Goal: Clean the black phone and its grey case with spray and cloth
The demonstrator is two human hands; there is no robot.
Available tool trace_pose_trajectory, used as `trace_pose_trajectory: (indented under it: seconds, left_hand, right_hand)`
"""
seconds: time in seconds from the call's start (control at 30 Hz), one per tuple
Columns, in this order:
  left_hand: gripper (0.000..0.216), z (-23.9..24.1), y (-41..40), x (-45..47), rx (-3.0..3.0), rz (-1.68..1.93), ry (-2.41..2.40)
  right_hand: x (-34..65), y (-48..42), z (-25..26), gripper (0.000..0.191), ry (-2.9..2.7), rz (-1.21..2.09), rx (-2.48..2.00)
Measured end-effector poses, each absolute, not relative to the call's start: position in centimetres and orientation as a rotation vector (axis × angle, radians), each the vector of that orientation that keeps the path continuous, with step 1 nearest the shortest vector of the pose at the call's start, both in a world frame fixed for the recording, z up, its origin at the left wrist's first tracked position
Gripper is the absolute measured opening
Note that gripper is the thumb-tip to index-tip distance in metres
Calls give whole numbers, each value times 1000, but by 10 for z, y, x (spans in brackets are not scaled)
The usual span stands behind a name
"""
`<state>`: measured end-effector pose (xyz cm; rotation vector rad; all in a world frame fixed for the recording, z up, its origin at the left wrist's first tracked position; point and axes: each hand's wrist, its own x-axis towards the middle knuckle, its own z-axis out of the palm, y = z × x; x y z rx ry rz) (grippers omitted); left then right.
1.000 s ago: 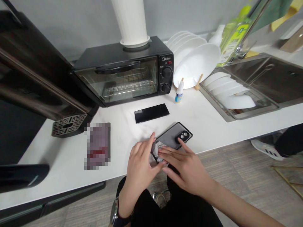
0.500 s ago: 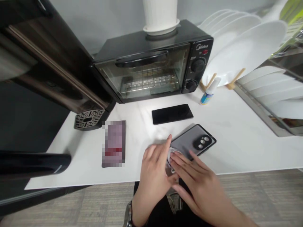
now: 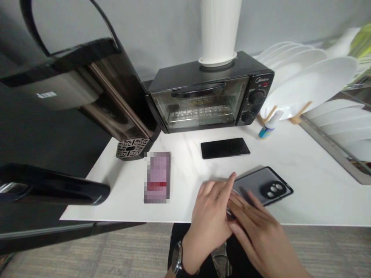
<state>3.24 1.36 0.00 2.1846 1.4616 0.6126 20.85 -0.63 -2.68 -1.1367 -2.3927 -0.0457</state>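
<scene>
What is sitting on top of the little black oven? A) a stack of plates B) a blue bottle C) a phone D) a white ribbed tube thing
D: a white ribbed cylinder stands on the roof of the toaster oven, while the small bottle, the dark phone and the white plates are all beside or in front of it on the counter.

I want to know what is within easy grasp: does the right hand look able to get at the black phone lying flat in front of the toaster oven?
Probably yes. The right hand rests on the grey phone case, and the black phone lies just beyond it on bare white counter, nothing standing between them.
</scene>
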Motion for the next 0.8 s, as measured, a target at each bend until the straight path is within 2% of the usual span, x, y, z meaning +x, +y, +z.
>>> trace_pose_trajectory:
  seconds: [0.17,0.33,0.5,0.63,0.8]
  left_hand:
    - [107,-4,6,31,2191,628,1528]
    - [109,-5,8,33,2176,670,1440]
    - [108,-3,11,35,2168,666,1425]
    - [99,-5,9,32,2149,641,1490]
    - [109,-6,8,34,2111,660,1499]
  right_hand:
    - [252,-9,-26,45,-2521,-111,-988]
    - [314,21,-33,54,-2354,-298,-1179]
    - [254,15,-39,55,-2232,-258,-1307]
    - [209,-6,-33,46,-2376,-84,-1049]
    - [271,-4,-37,50,-2487,-133,-982]
